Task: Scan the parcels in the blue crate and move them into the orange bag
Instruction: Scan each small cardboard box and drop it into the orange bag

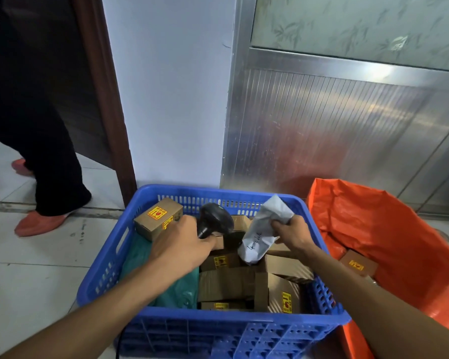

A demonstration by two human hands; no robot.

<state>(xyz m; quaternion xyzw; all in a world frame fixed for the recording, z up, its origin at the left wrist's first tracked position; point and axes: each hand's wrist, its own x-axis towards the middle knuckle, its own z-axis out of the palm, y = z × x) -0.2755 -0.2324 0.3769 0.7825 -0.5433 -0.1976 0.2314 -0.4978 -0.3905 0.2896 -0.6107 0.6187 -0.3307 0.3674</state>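
A person's left hand (182, 244) grips a black handheld barcode scanner (213, 221) over a blue crate (106, 265) at lower centre of the frame, while the right hand (293, 233) pinches a white poly mailer (263, 229) held up just beside the scanner's head. Handwriting shows on the mailer's near face; whether a barcode faces the scanner cannot be told. Below them the crate holds several brown cardboard boxes (226, 281) with yellow stickers and a green plastic parcel (176, 288) at its left side. The orange bag (379, 229) stands open at the right of the frame, touching the crate, with one stickered box (358, 263) already inside. The step in hand appears to be the scan itself; next, the mailer would need carrying rightward over the crate's rim and dropping into the bag's mouth.
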